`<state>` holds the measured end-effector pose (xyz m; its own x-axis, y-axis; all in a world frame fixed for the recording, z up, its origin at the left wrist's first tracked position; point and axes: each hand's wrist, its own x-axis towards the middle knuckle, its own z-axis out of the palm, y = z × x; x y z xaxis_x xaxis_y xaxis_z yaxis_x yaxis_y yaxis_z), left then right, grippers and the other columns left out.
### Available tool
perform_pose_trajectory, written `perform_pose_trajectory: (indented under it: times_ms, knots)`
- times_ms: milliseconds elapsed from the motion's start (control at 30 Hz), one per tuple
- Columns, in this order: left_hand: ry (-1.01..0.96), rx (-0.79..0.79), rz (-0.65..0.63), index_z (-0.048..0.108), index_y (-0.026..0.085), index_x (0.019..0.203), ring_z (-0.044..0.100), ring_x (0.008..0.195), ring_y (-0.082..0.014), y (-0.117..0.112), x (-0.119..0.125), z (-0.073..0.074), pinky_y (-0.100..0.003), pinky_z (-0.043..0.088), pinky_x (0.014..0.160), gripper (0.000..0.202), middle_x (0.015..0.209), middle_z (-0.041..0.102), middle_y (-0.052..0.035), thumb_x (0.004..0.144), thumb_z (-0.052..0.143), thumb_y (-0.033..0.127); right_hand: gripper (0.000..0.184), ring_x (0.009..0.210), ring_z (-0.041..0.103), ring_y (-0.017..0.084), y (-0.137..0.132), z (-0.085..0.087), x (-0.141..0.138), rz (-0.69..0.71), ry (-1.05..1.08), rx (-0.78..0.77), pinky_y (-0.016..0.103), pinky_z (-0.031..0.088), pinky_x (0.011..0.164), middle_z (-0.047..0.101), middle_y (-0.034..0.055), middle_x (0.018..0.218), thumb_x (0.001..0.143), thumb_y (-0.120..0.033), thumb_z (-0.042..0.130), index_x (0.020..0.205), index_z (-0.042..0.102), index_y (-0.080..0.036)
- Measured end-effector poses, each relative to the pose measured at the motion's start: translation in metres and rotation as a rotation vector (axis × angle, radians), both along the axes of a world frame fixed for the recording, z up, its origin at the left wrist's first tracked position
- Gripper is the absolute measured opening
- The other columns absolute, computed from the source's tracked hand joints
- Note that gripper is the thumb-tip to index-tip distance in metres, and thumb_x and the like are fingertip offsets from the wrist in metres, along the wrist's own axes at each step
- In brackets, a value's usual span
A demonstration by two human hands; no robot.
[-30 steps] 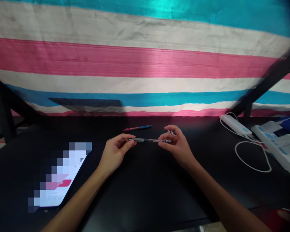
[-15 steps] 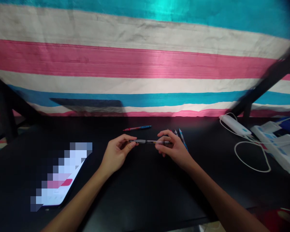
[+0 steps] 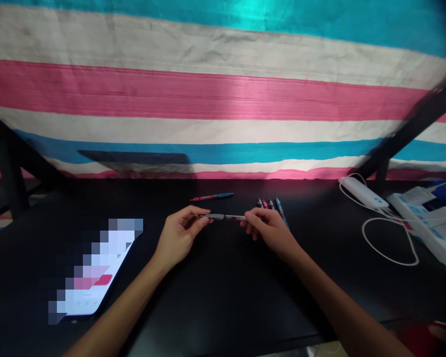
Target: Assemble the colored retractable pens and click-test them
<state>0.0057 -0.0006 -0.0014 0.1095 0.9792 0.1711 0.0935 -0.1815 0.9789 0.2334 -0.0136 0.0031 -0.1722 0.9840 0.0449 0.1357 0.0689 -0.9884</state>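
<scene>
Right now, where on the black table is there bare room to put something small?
Bare table shows between the forearms, nearer than the held pen, and between the right forearm and the cable loop. It is crowded behind the right hand, where pens lie together, and around the white power strip.

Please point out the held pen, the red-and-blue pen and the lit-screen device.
Held pen [image 3: 218, 217]: head view, on its grey section.
Red-and-blue pen [image 3: 212, 197]: head view, mid-barrel.
Lit-screen device [image 3: 97, 273]: head view, on its screen.

Worn on the head, a camera looked forward and down | left hand [image 3: 176, 239] and right hand [image 3: 270, 229] showed near, just below mid-frame | black tabletop [image 3: 223, 292] spread beneath, striped cloth [image 3: 208, 96] faced the lens beyond
</scene>
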Motion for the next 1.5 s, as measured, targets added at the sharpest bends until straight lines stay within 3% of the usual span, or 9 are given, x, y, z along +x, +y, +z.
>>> perform_pose_trajectory:
  times_ms: [100,233,500,633,767,933,1100,1200,1500]
  knots:
    - [0.002,-0.002,-0.004,0.068,0.017,0.09,0.068,0.078,-0.0179,-0.0002,0.0003,0.0005,-0.028,0.051,0.073,0.02,0.08,0.07,-0.0039,0.075,0.071,0.029,0.028,0.058,0.054,0.012,-0.0001,-0.0004,-0.0006,-0.011,0.067,0.036,0.023,0.041,0.046,0.062,0.0012,0.079,0.075,-0.037,0.07,0.098,0.062,-0.022]
    - [-0.013,-0.005,-0.004,0.068,0.017,0.09,0.067,0.078,-0.0171,-0.0005,-0.0004,0.0006,-0.027,0.051,0.074,0.019,0.081,0.07,-0.0035,0.075,0.071,0.028,0.021,0.054,0.051,0.011,-0.0001,-0.0013,-0.001,0.015,-0.011,0.026,0.023,0.041,0.046,0.061,0.0018,0.07,0.08,-0.04,0.064,0.079,0.064,-0.018]
    - [-0.017,-0.013,-0.016,0.068,0.017,0.091,0.067,0.079,-0.0159,0.0001,-0.0007,-0.0014,-0.025,0.051,0.075,0.019,0.08,0.07,-0.0027,0.075,0.071,0.026,0.027,0.051,0.051,0.01,-0.0002,-0.0029,-0.0015,0.003,-0.013,0.014,0.022,0.04,0.047,0.058,0.0007,0.061,0.083,-0.042,0.06,0.074,0.062,-0.017]
    - [-0.028,-0.014,-0.021,0.068,0.017,0.091,0.067,0.079,-0.0155,0.0004,-0.0007,-0.0016,-0.025,0.05,0.075,0.019,0.081,0.07,-0.0024,0.075,0.072,0.026,0.025,0.054,0.053,0.01,0.0,-0.0018,-0.0011,-0.016,0.015,0.057,0.021,0.041,0.049,0.061,-0.0004,0.071,0.075,-0.037,0.071,0.089,0.062,-0.019]
    - [-0.028,-0.022,-0.022,0.068,0.017,0.09,0.067,0.078,-0.0159,0.0003,-0.001,-0.002,-0.025,0.05,0.074,0.019,0.08,0.07,-0.0026,0.075,0.072,0.026,0.032,0.048,0.05,0.01,0.0014,-0.0018,-0.0008,0.0,-0.022,0.009,0.022,0.039,0.047,0.057,0.0002,0.056,0.084,-0.045,0.057,0.07,0.061,-0.016]
    - [-0.034,-0.028,-0.013,0.068,0.017,0.089,0.067,0.077,-0.0168,0.0001,0.0003,-0.0004,-0.026,0.05,0.073,0.02,0.079,0.071,-0.003,0.073,0.073,0.027,0.023,0.053,0.052,0.01,0.0,0.0007,-0.0005,-0.01,-0.053,0.083,0.021,0.039,0.049,0.061,-0.0008,0.07,0.074,-0.035,0.071,0.087,0.062,-0.019]
    - [0.022,-0.021,-0.034,0.067,0.016,0.089,0.066,0.076,-0.0172,-0.001,0.0001,0.0,-0.027,0.048,0.072,0.019,0.077,0.07,-0.0034,0.074,0.071,0.027,0.042,0.037,0.038,0.008,-0.0022,0.001,-0.0025,-0.005,-0.171,0.064,0.021,0.027,0.041,0.045,-0.0039,0.04,0.09,-0.044,0.048,0.06,0.058,-0.016]
    - [0.05,-0.025,-0.045,0.066,0.016,0.091,0.065,0.076,-0.0169,-0.0009,-0.0015,0.0003,-0.027,0.047,0.071,0.021,0.079,0.069,-0.0035,0.075,0.071,0.029,0.042,0.039,0.038,0.008,-0.0009,0.0004,-0.0022,0.009,-0.171,0.071,0.021,0.027,0.041,0.046,-0.0038,0.042,0.09,-0.044,0.048,0.062,0.059,-0.015]
    - [0.03,-0.177,-0.214,0.063,0.015,0.083,0.049,0.058,-0.0106,0.0015,-0.0023,0.0042,-0.023,0.036,0.059,0.026,0.061,0.058,0.0014,0.087,0.054,0.039,0.013,0.061,0.057,0.012,-0.0046,0.0009,0.0009,-0.125,-0.233,0.485,0.023,0.043,0.055,0.069,0.0025,0.082,0.081,-0.027,0.067,0.091,0.068,-0.021]
